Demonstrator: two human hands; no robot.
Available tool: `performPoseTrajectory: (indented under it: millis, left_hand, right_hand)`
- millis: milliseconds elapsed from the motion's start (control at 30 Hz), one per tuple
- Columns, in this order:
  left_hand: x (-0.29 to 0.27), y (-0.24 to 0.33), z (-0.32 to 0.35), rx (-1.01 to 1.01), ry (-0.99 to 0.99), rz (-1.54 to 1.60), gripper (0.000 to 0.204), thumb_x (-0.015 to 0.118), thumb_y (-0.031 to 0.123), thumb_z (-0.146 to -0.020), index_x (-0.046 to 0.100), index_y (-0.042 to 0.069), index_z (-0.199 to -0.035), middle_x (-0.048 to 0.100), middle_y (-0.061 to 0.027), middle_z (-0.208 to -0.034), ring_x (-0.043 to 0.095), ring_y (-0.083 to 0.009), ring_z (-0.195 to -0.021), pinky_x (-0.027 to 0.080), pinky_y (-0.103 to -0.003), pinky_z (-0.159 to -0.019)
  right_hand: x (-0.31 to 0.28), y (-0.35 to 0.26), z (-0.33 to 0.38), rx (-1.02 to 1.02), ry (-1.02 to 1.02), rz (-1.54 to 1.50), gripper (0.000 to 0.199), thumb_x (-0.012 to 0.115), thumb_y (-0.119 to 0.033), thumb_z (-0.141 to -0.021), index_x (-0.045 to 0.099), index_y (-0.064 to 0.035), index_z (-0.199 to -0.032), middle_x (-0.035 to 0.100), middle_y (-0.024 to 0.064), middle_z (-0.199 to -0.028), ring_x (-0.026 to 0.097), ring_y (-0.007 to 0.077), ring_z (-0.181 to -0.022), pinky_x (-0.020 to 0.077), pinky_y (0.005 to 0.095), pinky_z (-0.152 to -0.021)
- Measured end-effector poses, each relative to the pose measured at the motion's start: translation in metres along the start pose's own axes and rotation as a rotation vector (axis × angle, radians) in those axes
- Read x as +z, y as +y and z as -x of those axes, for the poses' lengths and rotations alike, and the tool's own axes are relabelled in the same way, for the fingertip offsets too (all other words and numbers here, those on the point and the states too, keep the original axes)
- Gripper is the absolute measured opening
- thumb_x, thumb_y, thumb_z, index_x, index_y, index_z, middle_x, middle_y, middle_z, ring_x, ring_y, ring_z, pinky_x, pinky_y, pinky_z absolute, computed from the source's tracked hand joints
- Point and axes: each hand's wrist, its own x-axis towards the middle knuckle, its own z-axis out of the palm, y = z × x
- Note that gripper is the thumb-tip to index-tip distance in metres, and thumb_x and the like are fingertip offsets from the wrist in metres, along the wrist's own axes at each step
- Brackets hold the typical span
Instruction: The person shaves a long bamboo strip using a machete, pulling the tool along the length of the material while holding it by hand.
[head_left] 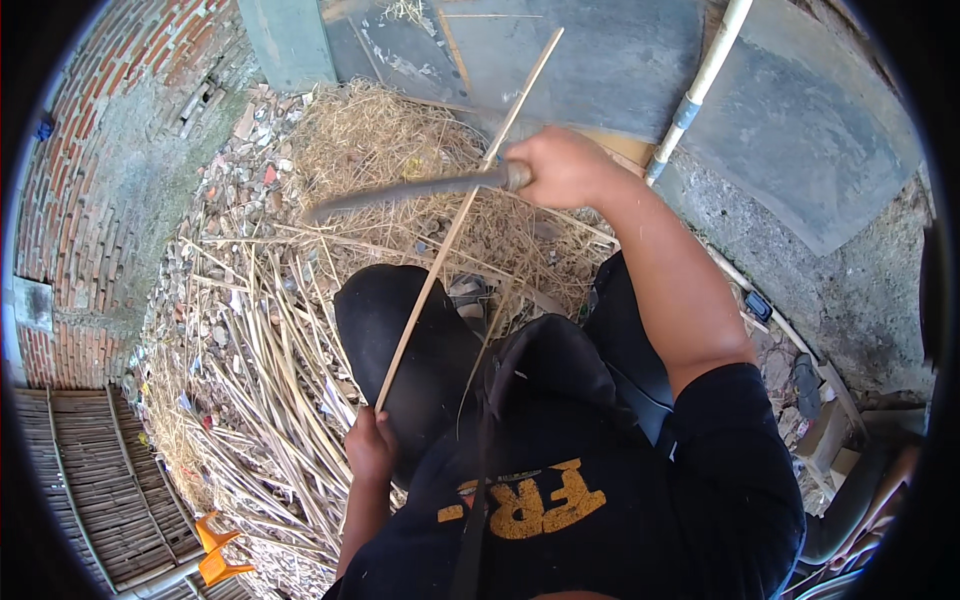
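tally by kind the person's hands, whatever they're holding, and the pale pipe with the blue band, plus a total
Hands: 2 (left hand, right hand)
Long-bladed tool: 1 (long blade, in the right hand)
Strips held: 1 (thin pale strip, in the left hand)
Pipes: 1 (pale pipe)
Total: 5

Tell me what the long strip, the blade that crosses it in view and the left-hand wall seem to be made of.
Long strip: probably bamboo, perhaps other wood; pale tan, slender, apparently uncoated.
Blade: likely metal, judging by its dark, dull, narrow form; blur hides finer detail.
Wall: rough, reddish brick, shown by its stacked courses; greyish areas could be mortar or plaster.
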Motion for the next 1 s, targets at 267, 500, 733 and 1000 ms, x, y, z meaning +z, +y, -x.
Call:
performPoseTrajectory:
  millis: [267,500,733,1000]
  left_hand:
    - [-0.006,0.008,-0.007,0.034,-0.009,0.029,0.015,0.056,0.014,-0.095,0.053,0.002,-0.088,0.059,-0.0238,-0.063,0.060,-0.0461,-0.058,0.046,-0.052,-0.052]
    - [-0.006,-0.001,-0.004,-0.021,-0.083,0.052,0.017,0.054,0.017,-0.097,0.054,0.001,-0.090,0.059,-0.0239,-0.065,0.061,-0.0454,-0.061,0.046,-0.051,-0.055]
    - [-0.004,0.002,-0.008,0.030,-0.013,0.083,0.018,0.053,0.017,-0.098,0.053,0.002,-0.089,0.058,-0.0229,-0.062,0.060,-0.0459,-0.059,0.046,-0.051,-0.053]
    - [-0.011,0.005,-0.008,0.004,-0.094,0.158,0.034,0.044,0.025,-0.104,0.049,0.001,-0.082,0.052,-0.0211,-0.058,0.058,-0.0433,-0.056,0.042,-0.047,-0.052]
  right_hand:
    - [-0.013,0.060,-0.011,0.261,0.161,-0.223,0.030,0.066,-0.017,-0.079,0.070,-0.0068,-0.108,0.069,0.0148,-0.083,0.067,0.0275,-0.079,0.0527,0.0392,-0.076]
    - [-0.011,-0.012,0.010,-0.089,-0.060,0.057,0.021,0.067,-0.015,-0.076,0.071,-0.0124,-0.097,0.070,0.0160,-0.084,0.068,0.0339,-0.081,0.0546,0.0436,-0.076]
    - [-0.016,0.055,-0.007,0.061,0.216,-0.109,0.027,0.069,-0.015,-0.073,0.072,-0.0118,-0.100,0.069,0.0169,-0.082,0.068,0.0317,-0.077,0.0537,0.0411,-0.073]
    - [-0.005,0.013,-0.003,0.003,0.062,0.011,0.022,0.060,-0.021,-0.083,0.072,-0.0175,-0.101,0.072,0.0121,-0.088,0.069,0.0303,-0.083,0.0559,0.0430,-0.078]
